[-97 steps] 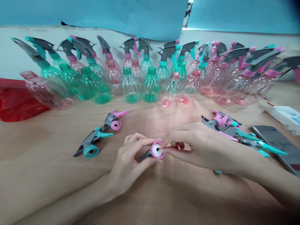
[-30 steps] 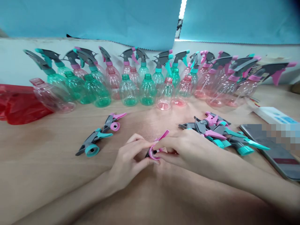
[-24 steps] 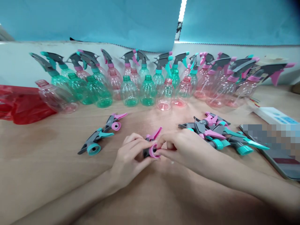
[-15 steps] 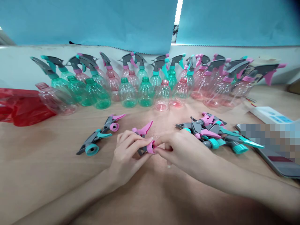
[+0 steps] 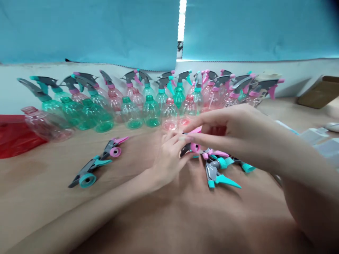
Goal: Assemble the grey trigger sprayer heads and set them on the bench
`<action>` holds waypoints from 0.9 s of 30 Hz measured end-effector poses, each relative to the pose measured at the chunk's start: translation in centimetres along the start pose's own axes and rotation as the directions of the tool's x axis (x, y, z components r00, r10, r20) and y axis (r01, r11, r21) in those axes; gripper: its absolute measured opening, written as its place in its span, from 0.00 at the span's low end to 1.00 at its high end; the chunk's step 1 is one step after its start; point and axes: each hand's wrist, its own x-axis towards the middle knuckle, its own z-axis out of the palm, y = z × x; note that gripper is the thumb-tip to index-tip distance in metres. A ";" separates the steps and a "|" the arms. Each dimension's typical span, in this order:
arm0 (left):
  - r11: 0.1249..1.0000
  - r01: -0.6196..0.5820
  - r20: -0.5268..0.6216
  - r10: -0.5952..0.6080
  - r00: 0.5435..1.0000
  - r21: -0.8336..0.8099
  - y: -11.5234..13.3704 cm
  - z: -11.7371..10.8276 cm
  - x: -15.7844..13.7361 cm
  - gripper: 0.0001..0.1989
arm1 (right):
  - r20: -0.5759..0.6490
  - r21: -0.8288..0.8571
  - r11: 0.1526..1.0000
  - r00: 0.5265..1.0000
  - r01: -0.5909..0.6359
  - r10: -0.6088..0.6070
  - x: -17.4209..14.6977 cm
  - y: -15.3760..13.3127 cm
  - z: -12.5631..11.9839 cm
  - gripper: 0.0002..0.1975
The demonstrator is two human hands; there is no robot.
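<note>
My left hand (image 5: 169, 155) is closed on a pink-and-grey trigger spray head (image 5: 195, 147), its pink collar facing right. My right hand (image 5: 235, 132) reaches over it, with thumb and forefinger on the same spray head near the pink trigger; the exact grip is partly hidden. Just under and right of the hands lies a pile of loose spray heads (image 5: 222, 162). A grey spray head with a teal trigger (image 5: 213, 171) lies at the pile's near side. To the left are two more, one with a pink collar (image 5: 109, 148) and one teal (image 5: 86, 173).
Several clear green and pink bottles (image 5: 150, 113) stand in rows at the back, many topped with spray heads. A pink bottle without a head (image 5: 49, 123) leans at the left beside a red plastic bag (image 5: 18, 137). A brown box (image 5: 316, 91) sits at the far right.
Both hands have moved right and farther away, over the pile, with the spray head. A teal-trigger spray head now lies nearer me at the pile's edge. The view has shifted right.
</note>
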 end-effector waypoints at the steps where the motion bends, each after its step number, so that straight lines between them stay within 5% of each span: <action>1: 1.000 0.008 0.011 -0.008 1.000 -0.009 0.1 0.8 0.7 0.07 | 0.004 0.006 1.000 1.000 0.000 0.000 0.1 0.2 -0.1 0.11; 7: 0.998 -0.013 0.120 0.019 0.993 -0.055 1.0 4.4 2.6 0.07 | -0.002 -0.009 1.000 1.000 -0.025 0.025 1.0 1.2 0.0 0.09; 11: 0.998 -0.019 0.169 0.030 0.985 -0.064 0.6 4.0 1.6 0.08 | 0.035 -0.049 0.997 0.998 -0.055 0.057 1.4 1.7 0.2 0.10; 16: 1.000 0.024 0.209 -0.027 0.977 0.015 -1.1 -0.5 -1.3 0.12 | 0.129 -0.086 0.994 0.989 -0.065 0.076 1.3 1.6 0.8 0.10; 19: 0.983 0.136 0.218 -0.160 0.963 0.121 -2.6 -4.4 -3.7 0.10 | 0.189 -0.110 0.993 0.980 -0.048 0.068 1.5 1.3 1.8 0.10; 27: 0.919 0.304 -0.011 -0.312 0.950 0.249 -8.6 -13.5 -9.1 0.11 | 0.374 -0.086 0.996 0.927 0.030 0.004 2.7 -0.6 7.5 0.15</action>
